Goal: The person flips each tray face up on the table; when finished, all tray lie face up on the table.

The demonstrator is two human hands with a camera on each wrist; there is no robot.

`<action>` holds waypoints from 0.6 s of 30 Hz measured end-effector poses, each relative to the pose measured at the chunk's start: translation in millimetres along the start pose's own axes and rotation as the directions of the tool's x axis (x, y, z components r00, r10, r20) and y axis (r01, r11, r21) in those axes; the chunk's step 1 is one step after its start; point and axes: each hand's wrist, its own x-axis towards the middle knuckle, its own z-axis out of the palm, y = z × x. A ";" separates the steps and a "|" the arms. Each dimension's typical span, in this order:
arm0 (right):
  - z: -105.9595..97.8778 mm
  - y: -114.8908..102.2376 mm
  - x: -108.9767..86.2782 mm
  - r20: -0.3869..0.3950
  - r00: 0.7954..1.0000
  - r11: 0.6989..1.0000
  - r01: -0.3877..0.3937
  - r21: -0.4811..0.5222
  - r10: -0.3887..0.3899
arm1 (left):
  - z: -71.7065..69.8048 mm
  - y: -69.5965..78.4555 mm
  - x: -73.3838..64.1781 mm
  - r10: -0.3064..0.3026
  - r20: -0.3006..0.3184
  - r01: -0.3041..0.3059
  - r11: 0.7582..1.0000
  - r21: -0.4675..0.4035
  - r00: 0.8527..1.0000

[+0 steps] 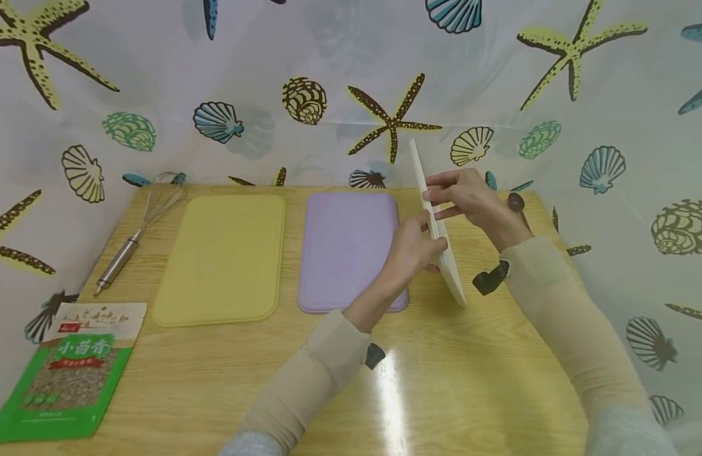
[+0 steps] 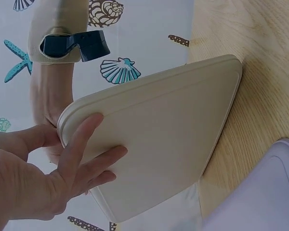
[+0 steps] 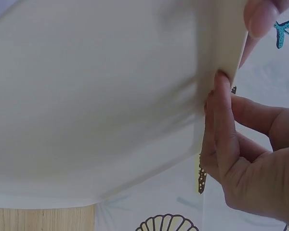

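Presently, a wooden table point(image 1: 225, 392) is being occupied by a yellow board point(image 1: 222, 259) and a purple board point(image 1: 347, 253); right of these, a cream board point(image 2: 164, 130) is being held tilted on edge. At the left, a green packet point(image 1: 68, 373) and a whisk point(image 1: 121, 258) are being supported. The cream board's upper edge is being gripped by the left hand point(image 1: 409, 246) nearer the front and by the right hand point(image 1: 469, 196) farther along.

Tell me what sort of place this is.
Probably a kitchen-style workspace, though which room it's in can't be told: a whisk and a food packet lie on a wood-grain table.
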 end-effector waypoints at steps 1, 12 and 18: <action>-0.2 1.2 0.2 0.003 1.000 1.000 0.000 0.000 0.000 | 0.2 -0.3 0.1 -0.004 0.001 0.004 1.000 -0.002 1.000; -19.9 77.9 11.5 -0.096 0.992 0.990 -0.095 -0.102 0.086 | -4.4 -3.7 2.8 -0.023 -0.006 0.023 0.999 -0.045 1.000; -35.5 131.9 9.4 -0.115 0.980 0.969 -0.182 -0.165 0.164 | -10.2 -12.6 3.5 -0.045 -0.017 0.043 0.993 -0.107 0.999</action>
